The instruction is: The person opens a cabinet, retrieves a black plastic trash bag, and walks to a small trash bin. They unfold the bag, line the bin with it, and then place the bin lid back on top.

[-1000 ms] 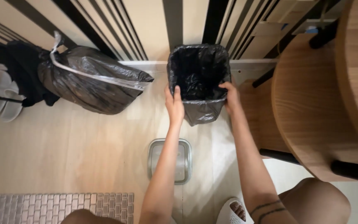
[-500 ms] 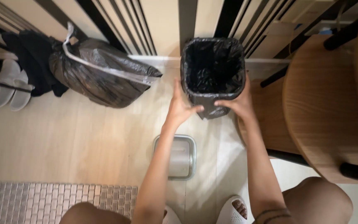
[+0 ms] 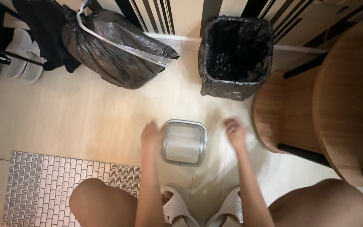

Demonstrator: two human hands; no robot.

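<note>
We see the round wooden table (image 3: 349, 96) filling the right side, with its lower wooden shelf (image 3: 286, 109) beneath, and the full, tied black rubbish bag (image 3: 114, 46) lying on the pale floor (image 3: 64, 117) at upper left. Against the striped wall stands the bin lined with a black bag (image 3: 236, 54); half a second ago both our hands were on its front, and now they have let go and dropped back toward us. Between them, flat on the floor, lies the grey square lid (image 3: 184, 142). Our left hand (image 3: 151, 134) hovers just beside the lid's left edge, our right hand (image 3: 234, 131) near its right side, both blurred, so we cannot tell how the fingers stand
</note>
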